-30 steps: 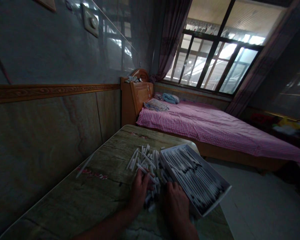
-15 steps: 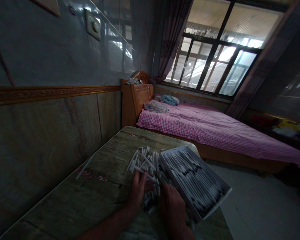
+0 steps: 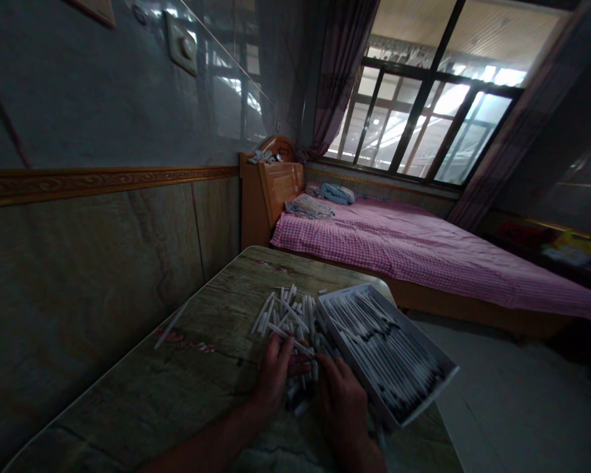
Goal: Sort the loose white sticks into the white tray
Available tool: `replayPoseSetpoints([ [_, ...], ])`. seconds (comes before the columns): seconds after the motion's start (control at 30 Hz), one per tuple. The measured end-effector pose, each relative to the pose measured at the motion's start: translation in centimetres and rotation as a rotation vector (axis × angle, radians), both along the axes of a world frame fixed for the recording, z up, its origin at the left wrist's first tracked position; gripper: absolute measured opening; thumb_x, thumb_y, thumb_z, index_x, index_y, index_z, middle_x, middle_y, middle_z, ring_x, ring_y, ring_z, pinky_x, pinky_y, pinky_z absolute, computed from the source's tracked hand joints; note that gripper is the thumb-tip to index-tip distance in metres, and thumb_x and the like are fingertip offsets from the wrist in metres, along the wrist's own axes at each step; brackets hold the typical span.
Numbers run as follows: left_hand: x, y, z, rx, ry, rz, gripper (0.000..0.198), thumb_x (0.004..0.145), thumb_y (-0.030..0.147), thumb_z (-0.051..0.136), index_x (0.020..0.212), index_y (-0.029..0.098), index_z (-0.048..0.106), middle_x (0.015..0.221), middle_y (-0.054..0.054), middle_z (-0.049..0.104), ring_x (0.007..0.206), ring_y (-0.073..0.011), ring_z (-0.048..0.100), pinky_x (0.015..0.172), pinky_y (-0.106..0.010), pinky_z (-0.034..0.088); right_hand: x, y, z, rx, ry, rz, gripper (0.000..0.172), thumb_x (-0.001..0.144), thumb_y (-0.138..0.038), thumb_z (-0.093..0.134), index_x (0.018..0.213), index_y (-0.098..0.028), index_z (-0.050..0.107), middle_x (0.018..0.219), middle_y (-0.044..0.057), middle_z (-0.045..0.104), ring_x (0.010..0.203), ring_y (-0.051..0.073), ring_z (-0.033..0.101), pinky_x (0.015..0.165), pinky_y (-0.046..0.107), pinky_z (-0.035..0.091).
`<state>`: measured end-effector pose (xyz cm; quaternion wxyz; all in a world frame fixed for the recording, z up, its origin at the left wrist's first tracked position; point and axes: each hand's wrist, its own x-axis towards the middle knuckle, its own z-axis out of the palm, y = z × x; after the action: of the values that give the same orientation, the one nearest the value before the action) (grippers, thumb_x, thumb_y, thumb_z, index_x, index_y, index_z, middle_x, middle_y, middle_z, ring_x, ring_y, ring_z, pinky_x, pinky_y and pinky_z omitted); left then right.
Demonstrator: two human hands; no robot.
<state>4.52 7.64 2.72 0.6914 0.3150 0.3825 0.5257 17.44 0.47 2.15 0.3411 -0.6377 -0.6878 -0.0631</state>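
My left hand (image 3: 274,369) is closed around a slim white pen-like stick (image 3: 289,337), which slants down to the right over the pile. At the stick's right end are the bent fingers of my right hand (image 3: 343,401); they seem to pinch that end, though the fingertips are partly hidden. Beneath and beyond both hands lies a loose pile of white sticks (image 3: 264,314), some with dark parts near me. Right of the pile, a shallow white box (image 3: 429,398) holds rows of similar sticks with dark ends, lying side by side.
The marble-patterned table (image 3: 197,387) carries everything. A single long white strip (image 3: 171,326) lies near its left edge, by the wall (image 3: 98,263). Beyond the table stands a bed (image 3: 398,243) with a pink checked sheet, and a window is behind it.
My right hand has shifted slightly up to the end of the stick. My left hand keeps its hold on the stick, and the box and pile look the same.
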Motion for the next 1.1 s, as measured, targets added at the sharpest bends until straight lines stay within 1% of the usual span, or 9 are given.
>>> replayPoseSetpoints([
  [0.2,0.01,0.22,-0.3,-0.021,-0.023,0.033,0.042,0.07,0.047,0.071,0.095,0.021,0.049,0.082,-0.002,0.072,0.069,-0.0221,0.074,0.056,-0.03,0.059,-0.08,0.01,-0.07,-0.003,0.027,0.002,0.035,0.09,-0.012,0.041,0.113,-0.024,0.064,0.087,0.004,0.065,0.075,0.016,0.063,0.066,0.024,0.047],
  [0.47,-0.02,0.31,-0.35,-0.029,-0.033,0.021,0.041,0.07,0.046,0.072,0.095,0.021,0.049,0.084,-0.002,0.073,0.068,-0.0217,0.074,0.054,-0.028,0.058,0.15,0.02,-0.36,-0.014,0.121,0.023,0.034,0.091,-0.015,0.041,0.114,-0.024,0.064,0.091,0.005,0.066,0.078,0.016,0.064,0.07,0.025,0.049],
  [0.6,0.02,0.19,-0.24,-0.049,-0.036,0.01,0.037,0.072,0.045,0.071,0.094,0.024,0.05,0.08,0.0,0.073,0.068,-0.0217,0.074,0.054,-0.028,0.057,0.32,0.14,-0.47,-0.009,0.142,-0.002,0.033,0.09,-0.015,0.041,0.112,-0.023,0.065,0.09,0.005,0.066,0.077,0.016,0.064,0.069,0.025,0.05],
  [0.73,0.03,0.08,-0.11,-0.055,-0.024,0.008,0.032,0.074,0.045,0.07,0.089,0.025,0.051,0.079,0.0,0.073,0.069,-0.0218,0.074,0.055,-0.029,0.058,0.46,0.19,-0.33,-0.002,0.145,0.014,0.033,0.091,-0.016,0.041,0.112,-0.023,0.066,0.089,0.005,0.066,0.076,0.016,0.064,0.068,0.025,0.05],
  [0.93,0.09,0.18,-0.22,-0.04,-0.047,0.041,0.038,0.071,0.047,0.072,0.091,0.022,0.051,0.078,-0.002,0.073,0.066,-0.0222,0.074,0.054,-0.029,0.059,0.44,0.16,-0.14,0.032,0.137,0.02,0.033,0.09,-0.015,0.043,0.11,-0.023,0.067,0.088,0.005,0.066,0.076,0.016,0.065,0.066,0.024,0.05],
  [1.1,0.09,0.06,-0.11,-0.032,-0.017,0.027,0.038,0.07,0.047,0.073,0.09,0.023,0.051,0.079,0.0,0.072,0.065,-0.0216,0.074,0.055,-0.03,0.058,0.45,0.14,-0.02,0.016,0.121,0.021,0.032,0.09,-0.015,0.043,0.111,-0.023,0.066,0.087,0.005,0.066,0.074,0.016,0.064,0.064,0.024,0.049],
])
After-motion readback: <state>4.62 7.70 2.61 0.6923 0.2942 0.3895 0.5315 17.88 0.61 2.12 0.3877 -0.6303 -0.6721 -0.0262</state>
